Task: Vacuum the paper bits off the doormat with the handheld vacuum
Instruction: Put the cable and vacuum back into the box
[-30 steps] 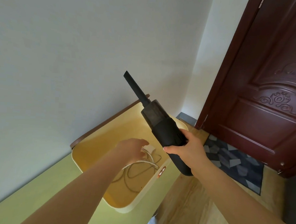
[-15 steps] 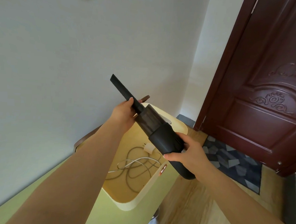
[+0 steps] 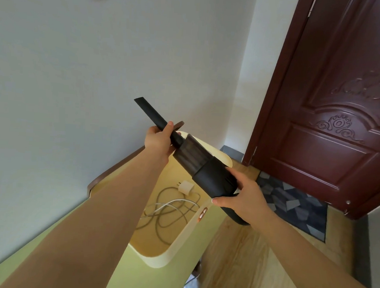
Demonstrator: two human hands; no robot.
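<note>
Left hand (image 3: 159,139): closed around nozzle (image 3: 152,113).
Right hand (image 3: 244,197): wrapped around handheld vacuum (image 3: 207,172).
Writing: none legible.

No readable text, labels, brands or numbers on anything in view.

head cam only | looking forward and down from head height | close on both arms | wall ahead-left, door (image 3: 332,121) right
</note>
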